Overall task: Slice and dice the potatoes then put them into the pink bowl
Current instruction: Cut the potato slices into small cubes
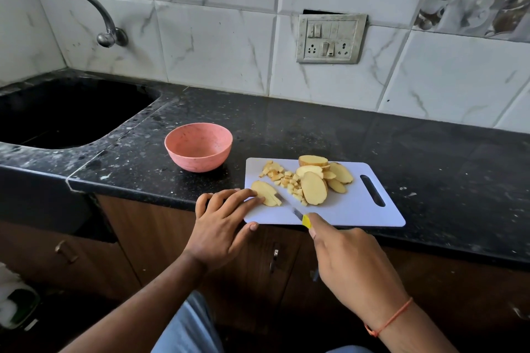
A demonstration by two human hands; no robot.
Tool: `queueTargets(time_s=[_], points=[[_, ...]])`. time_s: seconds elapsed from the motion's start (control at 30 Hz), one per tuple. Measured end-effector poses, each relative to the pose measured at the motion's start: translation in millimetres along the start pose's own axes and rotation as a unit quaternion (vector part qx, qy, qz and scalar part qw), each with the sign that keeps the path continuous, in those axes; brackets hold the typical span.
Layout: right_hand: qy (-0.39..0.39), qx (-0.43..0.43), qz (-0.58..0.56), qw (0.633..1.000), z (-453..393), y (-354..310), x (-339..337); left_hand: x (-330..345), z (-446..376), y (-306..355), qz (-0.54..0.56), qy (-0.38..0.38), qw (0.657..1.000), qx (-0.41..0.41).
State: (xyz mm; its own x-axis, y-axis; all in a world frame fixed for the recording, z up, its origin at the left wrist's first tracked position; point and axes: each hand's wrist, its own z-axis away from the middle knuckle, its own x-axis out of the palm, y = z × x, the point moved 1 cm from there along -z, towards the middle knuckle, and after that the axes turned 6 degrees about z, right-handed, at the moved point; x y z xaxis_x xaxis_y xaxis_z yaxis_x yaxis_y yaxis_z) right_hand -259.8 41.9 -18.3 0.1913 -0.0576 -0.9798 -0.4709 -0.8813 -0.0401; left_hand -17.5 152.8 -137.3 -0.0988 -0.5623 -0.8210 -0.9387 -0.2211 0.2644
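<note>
On the white cutting board (352, 209) lie several potato slices (314, 188) and a heap of small diced pieces (282, 178). At the board's left end sits one slice cut into strips (266, 193). My left hand (222, 223) presses its straight fingertips on that slice, thumb at the board's front edge. My right hand (347, 261) grips a yellow-handled knife (299, 215), whose blade reaches the strip-cut slice. The pink bowl (198, 146) stands left of the board with nothing in it.
The black granite counter (430, 157) carries the board near its front edge. A dark sink (66, 114) with a tap (97, 17) is at the far left. A switch and socket plate (331, 39) sits on the tiled wall. Wooden cabinet doors are below.
</note>
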Motion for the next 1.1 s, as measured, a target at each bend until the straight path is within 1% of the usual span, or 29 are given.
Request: queueTargets(time_s=[0.17,0.37,0.63,0.8,0.93,1.1], points=[[0.020,0.011,-0.027,0.999,-23,-12,-6,-1,0,2,0.006,0.003,1.000,0.001],[0.013,0.011,0.007,1.000,-54,-28,5,-2,1,0,0.012,0.002,1.000,0.000],[0.001,0.006,0.042,0.999,-68,-36,21,1,1,-2,0.021,0.011,1.000,0.002],[-0.025,0.000,0.102,0.994,-71,-42,25,2,1,-3,0.020,0.018,1.000,0.008],[-0.046,0.008,0.116,0.992,-65,-40,22,3,1,-2,0.013,0.027,1.000,0.008],[-0.066,-0.004,0.131,0.989,-48,-37,13,3,0,0,0.002,0.040,0.999,0.011]])
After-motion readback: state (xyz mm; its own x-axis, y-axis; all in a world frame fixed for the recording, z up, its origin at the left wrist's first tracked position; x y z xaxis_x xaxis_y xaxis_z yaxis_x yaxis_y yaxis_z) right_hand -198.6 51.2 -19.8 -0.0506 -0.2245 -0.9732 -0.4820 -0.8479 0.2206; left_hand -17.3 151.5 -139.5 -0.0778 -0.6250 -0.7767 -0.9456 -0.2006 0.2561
